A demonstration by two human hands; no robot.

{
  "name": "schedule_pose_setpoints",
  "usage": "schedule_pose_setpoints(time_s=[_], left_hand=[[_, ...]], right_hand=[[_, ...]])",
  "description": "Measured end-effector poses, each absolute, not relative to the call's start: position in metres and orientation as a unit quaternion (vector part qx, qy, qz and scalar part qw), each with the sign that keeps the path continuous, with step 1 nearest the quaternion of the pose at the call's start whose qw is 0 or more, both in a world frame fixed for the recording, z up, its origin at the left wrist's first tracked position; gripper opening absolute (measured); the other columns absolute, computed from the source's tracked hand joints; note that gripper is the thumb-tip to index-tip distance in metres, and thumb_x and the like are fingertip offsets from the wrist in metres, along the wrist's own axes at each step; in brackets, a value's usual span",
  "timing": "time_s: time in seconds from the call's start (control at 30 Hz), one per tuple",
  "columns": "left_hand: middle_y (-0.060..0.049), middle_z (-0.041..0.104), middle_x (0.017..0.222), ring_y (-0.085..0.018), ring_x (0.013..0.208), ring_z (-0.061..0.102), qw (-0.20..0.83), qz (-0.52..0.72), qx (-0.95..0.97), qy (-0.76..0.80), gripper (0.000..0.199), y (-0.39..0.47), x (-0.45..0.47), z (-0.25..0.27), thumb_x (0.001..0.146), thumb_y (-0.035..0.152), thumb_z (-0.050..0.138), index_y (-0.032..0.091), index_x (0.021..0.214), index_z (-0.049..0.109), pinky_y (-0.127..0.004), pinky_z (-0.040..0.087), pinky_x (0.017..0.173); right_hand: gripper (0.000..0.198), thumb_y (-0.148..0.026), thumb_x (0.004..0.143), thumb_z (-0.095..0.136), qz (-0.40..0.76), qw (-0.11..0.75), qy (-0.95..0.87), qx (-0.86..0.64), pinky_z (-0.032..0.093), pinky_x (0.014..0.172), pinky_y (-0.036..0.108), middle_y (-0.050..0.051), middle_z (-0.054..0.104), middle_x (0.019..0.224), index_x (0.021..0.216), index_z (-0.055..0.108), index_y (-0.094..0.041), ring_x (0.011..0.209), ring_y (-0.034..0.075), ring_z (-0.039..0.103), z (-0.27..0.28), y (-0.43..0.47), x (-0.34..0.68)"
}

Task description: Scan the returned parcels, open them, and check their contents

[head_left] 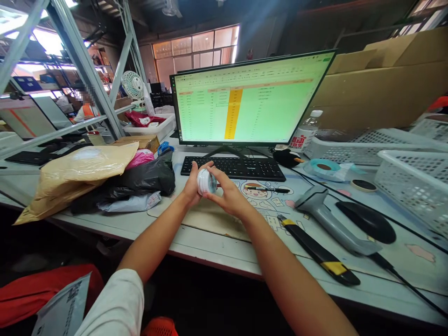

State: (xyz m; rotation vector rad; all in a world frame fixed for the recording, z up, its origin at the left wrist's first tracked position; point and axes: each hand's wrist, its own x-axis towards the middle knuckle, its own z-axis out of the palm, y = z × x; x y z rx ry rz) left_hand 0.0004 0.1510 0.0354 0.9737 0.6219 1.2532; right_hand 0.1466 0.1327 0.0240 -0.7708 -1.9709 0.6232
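Note:
Between my two hands is a small round white jar (203, 182) with a pale, shiny end facing right. My left hand (191, 186) is closed around its left side. The fingers and thumb of my right hand (229, 193) grip the end on the right. Both hands are raised over the front of the desk mat, just before the black keyboard (238, 168). A black pen (268, 189) lies on the mat to the right of my right hand. What is printed on the jar is too small to read.
A monitor (252, 102) stands behind the keyboard. Bagged parcels (84, 163) are piled at left. On the right lie a utility knife (318, 249), a barcode scanner (332, 221), a mouse (367, 221) and tape (320, 166), with white baskets (413, 182) and a bottle (308, 130) beyond. A person (86, 109) is far left.

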Motion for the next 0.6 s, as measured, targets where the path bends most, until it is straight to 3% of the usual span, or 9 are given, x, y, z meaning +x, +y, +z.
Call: schedule_pose_setpoints(time_s=[0.13, 0.23, 0.3, 0.43, 0.5, 0.6], left_hand=[[-0.012, 0.063, 0.141, -0.029, 0.132, 0.059, 0.633, 0.58, 0.425, 0.287, 0.064, 0.155, 0.002, 0.029, 0.1, 0.071, 0.035, 0.022, 0.131, 0.064, -0.041, 0.053, 0.107], [-0.01, 0.057, 0.149, -0.029, 0.142, 0.051, 0.571, 0.604, 0.483, 0.276, 0.065, 0.154, 0.003, 0.023, 0.099, 0.071, 0.035, 0.024, 0.135, 0.061, -0.043, 0.045, 0.115], [-0.01, 0.053, 0.154, -0.03, 0.144, 0.047, 0.496, 0.6, 0.566, 0.271, 0.065, 0.151, 0.001, 0.023, 0.099, 0.071, 0.037, 0.025, 0.14, 0.058, -0.045, 0.041, 0.118], [-0.012, 0.047, 0.158, -0.031, 0.149, 0.04, 0.209, 0.548, 0.775, 0.236, 0.065, 0.138, -0.002, 0.034, 0.1, 0.068, 0.037, 0.025, 0.146, 0.054, -0.049, 0.03, 0.124], [-0.013, 0.048, 0.157, -0.033, 0.149, 0.039, 0.049, 0.47, 0.855, 0.215, 0.066, 0.128, -0.002, 0.044, 0.098, 0.07, 0.04, 0.026, 0.144, 0.057, -0.052, 0.028, 0.124], [-0.013, 0.051, 0.155, -0.034, 0.145, 0.043, -0.114, 0.326, 0.924, 0.163, 0.06, 0.1, -0.009, 0.059, 0.097, 0.064, 0.048, 0.024, 0.14, 0.061, -0.053, 0.032, 0.12]], right_hand=[[0.079, -0.041, 0.08, 0.081, 0.257, 0.468, -0.786, -0.312, 0.04, 0.116, 0.059, 0.011, 0.041, 0.156, 0.15, 0.047, -0.031, 0.146, 0.033, 0.037, 0.017, 0.134, 0.143], [0.078, -0.046, 0.078, 0.083, 0.274, 0.485, -0.772, -0.307, 0.045, 0.114, 0.055, 0.011, 0.042, 0.155, 0.147, 0.05, -0.031, 0.144, 0.033, 0.039, 0.022, 0.13, 0.142], [0.082, -0.05, 0.076, 0.083, 0.336, 0.489, -0.743, -0.311, 0.051, 0.108, 0.053, 0.012, 0.045, 0.153, 0.148, 0.049, -0.03, 0.136, 0.033, 0.048, 0.025, 0.128, 0.14], [0.076, -0.072, 0.086, 0.062, 0.52, 0.502, -0.611, -0.325, 0.057, 0.096, 0.051, 0.01, 0.061, 0.134, 0.147, 0.05, -0.03, 0.12, 0.031, 0.06, 0.023, 0.129, 0.134], [0.064, -0.074, 0.093, 0.047, 0.522, 0.503, -0.606, -0.329, 0.055, 0.098, 0.053, 0.006, 0.065, 0.127, 0.141, 0.055, -0.033, 0.124, 0.031, 0.059, 0.019, 0.129, 0.131], [0.043, -0.059, 0.099, 0.052, 0.443, 0.485, -0.673, -0.339, 0.05, 0.106, 0.054, 0.003, 0.064, 0.131, 0.133, 0.06, -0.035, 0.127, 0.027, 0.056, 0.018, 0.123, 0.133]])
